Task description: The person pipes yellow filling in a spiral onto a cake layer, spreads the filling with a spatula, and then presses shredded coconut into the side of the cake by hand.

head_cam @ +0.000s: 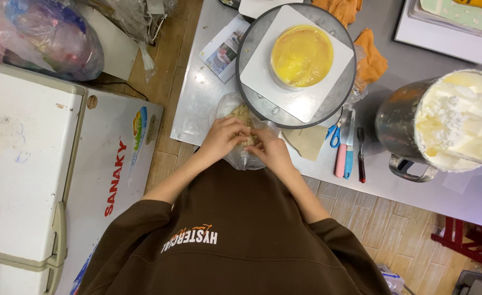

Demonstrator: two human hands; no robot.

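Both my hands are at the near edge of the steel table [197, 104], working a clear plastic bag of beige crumbs [240, 112]. My left hand [223, 137] grips the bag from the left, and my right hand [270, 150] pinches it from the right, fingers meeting over the crumbs. Just beyond the bag stands a round grey turntable [262, 104] carrying a white square board [262, 71] with a cake coated in yellow cream [301, 55].
A large metal bowl of white cream [454, 123] stands at the right. Blue scissors [334, 135], a pink-handled and a blue-handled knife [344, 153] and a dark tool [360, 155] lie near the edge. Orange cloths [371, 57] sit behind. A white chest freezer [39, 164] stands at left.
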